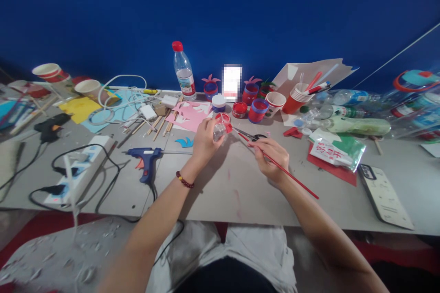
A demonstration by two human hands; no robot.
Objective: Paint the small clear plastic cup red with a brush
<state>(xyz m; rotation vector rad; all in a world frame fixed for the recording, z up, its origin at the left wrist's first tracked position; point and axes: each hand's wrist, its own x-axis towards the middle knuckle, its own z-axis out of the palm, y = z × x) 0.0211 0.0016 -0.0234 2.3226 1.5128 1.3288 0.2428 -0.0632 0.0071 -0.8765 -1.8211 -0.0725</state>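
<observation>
Grip of the left hand (205, 142): closed around a clear plastic cup (222, 127) with red paint at its rim, tilted and raised over the middle of the worktop (213, 192). Left of that hand lie a white power strip (80, 169), a blue glue gun (147, 160) and a blue paper cutout (184, 142); pink paper (189, 116) lies behind. Grip of the right hand (273, 158): fingers pinched on a red-handled brush (288, 175), its tip close to the cup. Scissors (254, 137) lie just behind the brush. Farther right, a phone (385, 196) rests near the worktop's front edge.
</observation>
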